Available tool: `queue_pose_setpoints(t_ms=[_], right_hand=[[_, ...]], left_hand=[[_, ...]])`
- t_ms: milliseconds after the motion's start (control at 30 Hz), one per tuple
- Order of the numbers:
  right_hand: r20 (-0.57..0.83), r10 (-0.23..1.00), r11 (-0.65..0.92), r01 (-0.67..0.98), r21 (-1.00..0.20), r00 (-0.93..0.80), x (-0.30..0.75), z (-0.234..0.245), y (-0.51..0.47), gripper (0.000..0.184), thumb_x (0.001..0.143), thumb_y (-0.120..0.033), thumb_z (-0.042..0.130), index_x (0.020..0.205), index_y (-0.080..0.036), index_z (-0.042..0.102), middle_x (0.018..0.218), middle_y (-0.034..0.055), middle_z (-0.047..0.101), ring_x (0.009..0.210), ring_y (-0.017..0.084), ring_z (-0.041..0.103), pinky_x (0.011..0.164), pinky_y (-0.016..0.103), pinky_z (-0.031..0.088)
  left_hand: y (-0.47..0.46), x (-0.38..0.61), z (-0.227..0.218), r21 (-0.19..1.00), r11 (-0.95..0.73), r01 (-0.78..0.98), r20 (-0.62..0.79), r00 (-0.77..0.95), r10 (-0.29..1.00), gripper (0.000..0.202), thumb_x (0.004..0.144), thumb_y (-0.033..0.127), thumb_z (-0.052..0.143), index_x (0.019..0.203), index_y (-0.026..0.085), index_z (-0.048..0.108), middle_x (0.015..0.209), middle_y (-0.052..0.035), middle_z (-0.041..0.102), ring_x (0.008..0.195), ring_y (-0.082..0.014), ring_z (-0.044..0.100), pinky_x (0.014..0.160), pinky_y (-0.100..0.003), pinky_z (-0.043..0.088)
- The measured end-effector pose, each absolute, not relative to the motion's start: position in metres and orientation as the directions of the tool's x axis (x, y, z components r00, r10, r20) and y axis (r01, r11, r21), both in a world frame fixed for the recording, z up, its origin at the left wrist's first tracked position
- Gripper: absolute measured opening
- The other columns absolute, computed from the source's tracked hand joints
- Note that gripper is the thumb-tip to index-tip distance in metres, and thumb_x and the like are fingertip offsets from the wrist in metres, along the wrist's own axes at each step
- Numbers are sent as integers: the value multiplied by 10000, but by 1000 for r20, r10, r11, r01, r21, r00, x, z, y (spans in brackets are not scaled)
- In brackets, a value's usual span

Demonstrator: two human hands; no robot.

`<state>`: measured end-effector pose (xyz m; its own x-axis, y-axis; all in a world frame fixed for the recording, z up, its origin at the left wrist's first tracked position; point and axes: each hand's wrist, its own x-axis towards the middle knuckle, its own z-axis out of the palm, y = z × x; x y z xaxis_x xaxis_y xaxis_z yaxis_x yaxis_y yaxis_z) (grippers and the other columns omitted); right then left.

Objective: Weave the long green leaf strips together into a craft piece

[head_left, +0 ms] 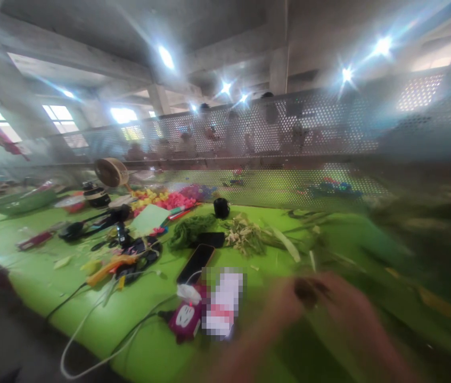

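Note:
My left hand (285, 298) and my right hand (341, 298) are close together over the green table (145, 346), at the lower right. Both are smeared, but their fingers look curled inward. A brown blurred patch (305, 291) shows between them; I cannot make out what it is. Just above them is a thin pale strip (312, 260), though its contact with the fingers is unclear. Left of my left hand lies a phone (225, 303) with a lit, pixelated screen. Beyond it are a pile of pale green strips (245, 234) and a bundle of green threads (187, 231).
A purple device (186, 321) with a cable, a dark phone (196, 263) and an orange-handled tool (111, 268) lie leftward. Farther back are a black cup (221, 208), pink pieces (175, 200) and a round fan (111, 172). A perforated panel (257, 138) borders the table's far side.

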<state>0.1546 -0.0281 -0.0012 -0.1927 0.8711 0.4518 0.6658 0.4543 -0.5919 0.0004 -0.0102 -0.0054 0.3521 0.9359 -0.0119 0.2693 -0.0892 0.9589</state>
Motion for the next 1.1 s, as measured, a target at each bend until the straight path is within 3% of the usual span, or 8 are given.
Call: queue_pose_setpoints(t_ms=[100, 200, 333, 533, 667, 800, 1100], right_hand=[[498, 831, 522, 654, -547, -247, 152, -4, -30, 260, 850, -260, 467, 991, -291, 683, 926, 18, 727, 806, 183, 678, 728, 307, 536], [541, 795, 566, 656, -500, -273, 153, -4, -31, 287, 835, -230, 472, 1024, -298, 677, 951, 18, 727, 830, 180, 678, 743, 303, 537], [558, 784, 566, 682, -463, -272, 155, -2, -34, 346, 822, -188, 450, 1065, -309, 664, 996, 29, 721, 902, 201, 667, 805, 338, 523], [482, 817, 560, 639, -528, -318, 151, -2, -34, 315, 873, -244, 431, 1108, -299, 633, 1044, 39, 701, 916, 186, 663, 805, 311, 528], [538, 823, 498, 684, -533, -181, 155, 5, -32, 283, 866, -302, 479, 1114, -285, 615, 1120, 48, 658, 992, 197, 635, 832, 322, 520], [552, 825, 460, 709, -534, -120, 161, 8, -28, 246, 848, -301, 496, 1048, -270, 636, 1112, 54, 657, 976, 208, 637, 807, 334, 527], [568, 778, 542, 743, -393, -268, 158, -3, -29, 253, 840, -209, 459, 872, -274, 702, 913, 30, 712, 849, 198, 661, 742, 325, 526]], left_hand=[[-10, 0, -7, 907, -150, 393, 2, 351, 936, 224, 640, 175, 582, 806, 138, 727, 715, -45, 674, 674, -192, 584, 609, -268, 418], [-9, -1, -7, 900, -164, 403, 9, 358, 934, 223, 640, 192, 604, 816, 135, 729, 728, -48, 684, 700, -210, 600, 617, -276, 430], [-6, -2, -14, 933, -147, 328, 21, 357, 934, 181, 646, 191, 609, 766, 126, 727, 715, -48, 684, 690, -202, 605, 654, -289, 454], [-3, 2, -31, 996, -38, 84, 4, 365, 931, 106, 647, 201, 625, 658, 122, 696, 665, -66, 670, 637, -189, 607, 641, -300, 470], [-4, 4, -27, 992, 103, -79, -66, 379, 923, 210, 628, 316, 695, 659, 109, 679, 610, -65, 640, 556, -157, 585, 624, -302, 481], [-4, 3, -18, 992, 127, 3, -119, 379, 917, 258, 613, 356, 709, 715, 119, 697, 653, -71, 663, 597, -168, 611, 651, -316, 492], [-8, 1, -22, 993, 12, 120, -64, 436, 898, 163, 640, 258, 653, 710, 125, 717, 709, -61, 692, 692, -183, 629, 703, -304, 478]])
